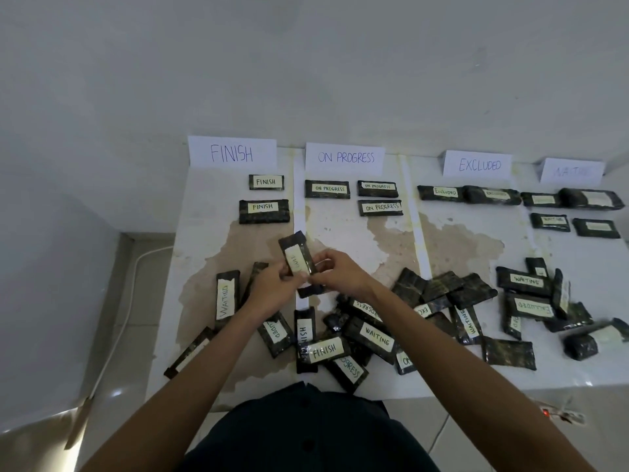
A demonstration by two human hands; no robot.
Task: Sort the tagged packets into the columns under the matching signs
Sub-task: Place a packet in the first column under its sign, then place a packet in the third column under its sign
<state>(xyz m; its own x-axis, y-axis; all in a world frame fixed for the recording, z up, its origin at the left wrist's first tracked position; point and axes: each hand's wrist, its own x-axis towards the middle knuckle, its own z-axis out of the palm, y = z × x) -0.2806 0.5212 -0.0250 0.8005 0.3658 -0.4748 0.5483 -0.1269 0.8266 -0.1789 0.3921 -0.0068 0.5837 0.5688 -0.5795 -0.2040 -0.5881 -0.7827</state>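
Seen from a head-worn camera looking down at a worn white table (pixel 442 376). Nearest the viewer, from about five to seven o'clock, lies an unsorted heap of dark packets (pixel 371 335) with pale handwritten tags, overlapping at all angles; readable tags include FINISH, WAITING, EXCLUDED and ON PROGRESS. A second loose cluster sits at about three o'clock. A packet tagged WAITING (pixel 227 296) lies alone at about nine o'clock.

Just beyond the heap, at the centre, both hands meet on one packet (pixel 297 254). The left hand (pixel 272 291) and right hand (pixel 335 270) pinch its near end with fingertips closed on it, holding it raised and tilted so its tag faces the viewer, probably to read it. The writing on that tag is too blurred to make out. A second dark packet seems to peek out under the hands; whether it is held cannot be told.

Farther on, at twelve o'clock, sorted packets lie in columns divided by pale strips. Against the wall stand four paper signs, left to right: FINISH sign (pixel 232 153) with two packets below, ON PROGRESS sign (pixel 345 157) with three, EXCLUDED sign (pixel 478 164) with two, and a faint WAITING sign (pixel 571 171) with four.

Nothing blocks the path from the hands to any column; the table's middle is bare.
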